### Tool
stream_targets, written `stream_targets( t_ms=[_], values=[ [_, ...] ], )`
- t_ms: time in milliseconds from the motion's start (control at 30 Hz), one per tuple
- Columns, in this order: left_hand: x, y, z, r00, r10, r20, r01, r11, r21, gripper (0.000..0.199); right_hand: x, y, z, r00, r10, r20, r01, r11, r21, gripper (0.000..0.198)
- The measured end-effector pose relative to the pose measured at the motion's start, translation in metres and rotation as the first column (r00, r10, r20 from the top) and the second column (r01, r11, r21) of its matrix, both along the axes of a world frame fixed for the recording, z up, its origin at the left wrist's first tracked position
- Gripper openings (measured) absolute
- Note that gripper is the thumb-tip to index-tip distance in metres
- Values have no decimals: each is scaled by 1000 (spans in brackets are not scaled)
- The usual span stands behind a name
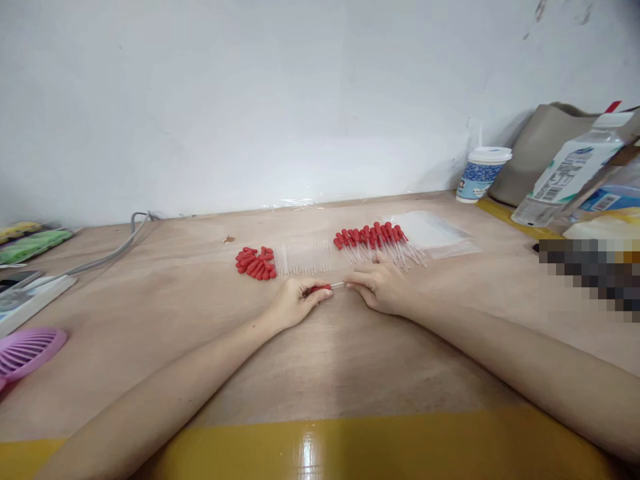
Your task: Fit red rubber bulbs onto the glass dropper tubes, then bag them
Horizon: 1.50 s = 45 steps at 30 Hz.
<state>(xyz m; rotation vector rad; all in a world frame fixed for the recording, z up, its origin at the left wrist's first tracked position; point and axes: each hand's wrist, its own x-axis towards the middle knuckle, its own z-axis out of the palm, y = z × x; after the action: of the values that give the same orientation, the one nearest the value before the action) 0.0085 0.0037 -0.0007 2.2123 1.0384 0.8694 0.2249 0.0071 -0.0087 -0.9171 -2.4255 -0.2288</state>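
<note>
Between thumb and fingers my left hand [294,301] grips a red rubber dropper bulb [321,288]. A thin clear tube [338,285] runs from the bulb's right end to the fingertips of my right hand [381,287], which pinch its other end. Behind my left hand lies a pile of loose red bulbs [256,263]. Just right of that pile, clear tubes [303,258] lie side by side in a row. Beyond my right hand is a heap of droppers [373,237], red bulbs fitted on clear tubes.
Clear plastic bags [433,233] lie behind the droppers. At the right stand a paper cup [483,175], a plastic bottle [570,170] and a grey-brown bag [533,153]. On the left are a grey cable [113,255], a white power strip [43,303] and a pink fan [33,353].
</note>
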Motion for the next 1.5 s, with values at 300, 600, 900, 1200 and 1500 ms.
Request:
stream_targets(
  t_ms=[300,600,900,1200,1500],
  values=[
    [0,-1,-1,996,61,66,-62,998,20,25,2,1,-8,980,23,-198,-38,997,-70,17],
    [-1,2,-6,996,57,66,-55,998,-34,24,-3,-4,-8,973,74,-219,-72,997,18,22],
    [0,-2,0,1000,-8,16,7,997,83,20,-7,-3,-17,986,41,-159,-41,999,8,28],
    [1,-2,-1,1000,-6,1,6,994,113,19,-12,-6,-5,997,-72,16,74,981,-181,32],
    [-4,5,-3,987,159,-23,-153,973,171,38,1,-6,35,956,-283,76,292,893,-342,21]
  ],
)
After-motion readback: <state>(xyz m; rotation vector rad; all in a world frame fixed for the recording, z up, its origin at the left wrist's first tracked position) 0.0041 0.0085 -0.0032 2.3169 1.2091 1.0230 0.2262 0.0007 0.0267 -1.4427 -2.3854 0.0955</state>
